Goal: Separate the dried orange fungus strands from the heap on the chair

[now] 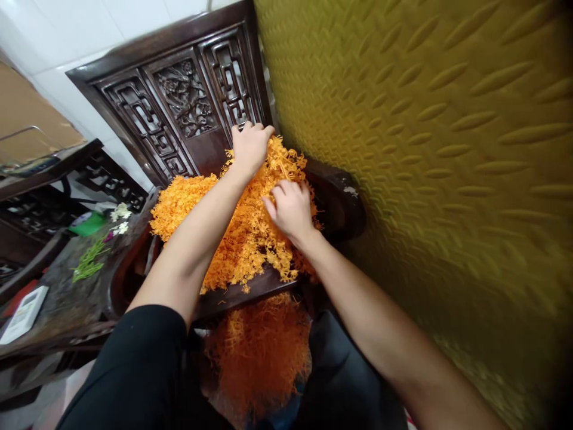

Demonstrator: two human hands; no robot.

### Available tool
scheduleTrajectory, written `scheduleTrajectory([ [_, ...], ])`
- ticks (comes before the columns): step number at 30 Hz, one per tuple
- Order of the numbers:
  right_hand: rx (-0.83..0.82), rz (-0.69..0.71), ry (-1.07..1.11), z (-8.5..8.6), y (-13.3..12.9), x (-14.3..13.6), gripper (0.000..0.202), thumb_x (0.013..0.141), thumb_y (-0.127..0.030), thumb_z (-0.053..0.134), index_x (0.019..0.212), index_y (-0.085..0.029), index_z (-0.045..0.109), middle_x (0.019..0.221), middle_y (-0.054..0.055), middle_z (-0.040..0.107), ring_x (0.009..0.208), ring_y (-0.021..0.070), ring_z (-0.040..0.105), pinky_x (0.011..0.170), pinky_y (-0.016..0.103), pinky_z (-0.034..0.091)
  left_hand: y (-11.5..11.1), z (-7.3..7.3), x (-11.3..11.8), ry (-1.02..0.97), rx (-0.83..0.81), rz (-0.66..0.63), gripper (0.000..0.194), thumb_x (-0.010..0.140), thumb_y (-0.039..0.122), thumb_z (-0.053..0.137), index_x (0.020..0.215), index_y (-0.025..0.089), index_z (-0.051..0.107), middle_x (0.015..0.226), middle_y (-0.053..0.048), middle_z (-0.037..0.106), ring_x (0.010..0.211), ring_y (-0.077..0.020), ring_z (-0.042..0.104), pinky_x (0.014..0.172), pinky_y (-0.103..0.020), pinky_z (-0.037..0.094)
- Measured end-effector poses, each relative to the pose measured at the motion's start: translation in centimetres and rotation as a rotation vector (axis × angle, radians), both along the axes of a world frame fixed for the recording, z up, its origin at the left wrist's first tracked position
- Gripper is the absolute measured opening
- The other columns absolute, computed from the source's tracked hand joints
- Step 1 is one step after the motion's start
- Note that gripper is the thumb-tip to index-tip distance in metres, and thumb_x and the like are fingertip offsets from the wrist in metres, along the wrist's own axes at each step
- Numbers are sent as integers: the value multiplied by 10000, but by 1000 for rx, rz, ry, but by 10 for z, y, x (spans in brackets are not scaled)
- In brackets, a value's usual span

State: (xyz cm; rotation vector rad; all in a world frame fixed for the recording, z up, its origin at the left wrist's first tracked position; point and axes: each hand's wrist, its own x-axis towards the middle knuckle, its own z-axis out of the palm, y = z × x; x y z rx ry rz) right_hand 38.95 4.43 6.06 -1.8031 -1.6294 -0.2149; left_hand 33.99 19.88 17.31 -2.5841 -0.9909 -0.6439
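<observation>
A big heap of orange artificial flowers (244, 239), with thin frilly sprigs, lies on the seat of a dark carved wooden chair. My left hand (249, 146) is at the far top of the heap, its fingers closed over a bunch of sprigs that hangs down to the right. Lower and nearer, my right hand (292, 210) has its fingers curled into the sprigs on the right side. Both sets of fingertips are partly hidden among the flowers. Below the seat, between my knees, a bag-like bundle of more orange sprigs (264, 352) shows.
The carved chair back (185, 98) rises behind the heap. A yellow textured panel (425, 149) stands close on the right. To the left, a wooden table (62, 304) bears green stems (89, 261), a green roll (87, 223), white flowers (120, 212) and a white device (24, 315).
</observation>
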Motion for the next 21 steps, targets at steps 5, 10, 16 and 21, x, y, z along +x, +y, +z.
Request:
scheduleTrajectory([
  [5,137,-177,467,-7,12,31,309,988,-287,516,1180,-103,673,1199,191,682,1087,263,647,1018,375,479,-9,4,-8,149,-12,-104,366,909,206,531,1224,232,714,1266,-115,675,1266,-342,523,1110,-559,286],
  [10,-5,-54,644,-23,23,48,286,912,-294,607,1119,-154,745,1137,113,765,1063,234,696,1002,328,488,-26,-9,6,162,-62,-58,519,877,173,603,1393,231,612,1309,-146,657,1245,-357,555,1108,-570,330],
  [16,-104,-19,749,-34,19,57,405,812,-330,699,1163,-126,694,1164,117,745,1039,235,686,948,356,525,-42,-35,8,92,-92,-46,427,920,276,594,1338,201,630,1306,-173,655,1257,-394,534,1092,-609,354],
  [21,-193,50,853,-38,6,60,579,765,-223,697,1322,-149,559,1120,100,718,900,197,695,779,325,573,-40,-55,-1,-25,-89,42,419,906,224,558,1318,181,624,1338,-174,636,1268,-387,528,1083,-581,378],
])
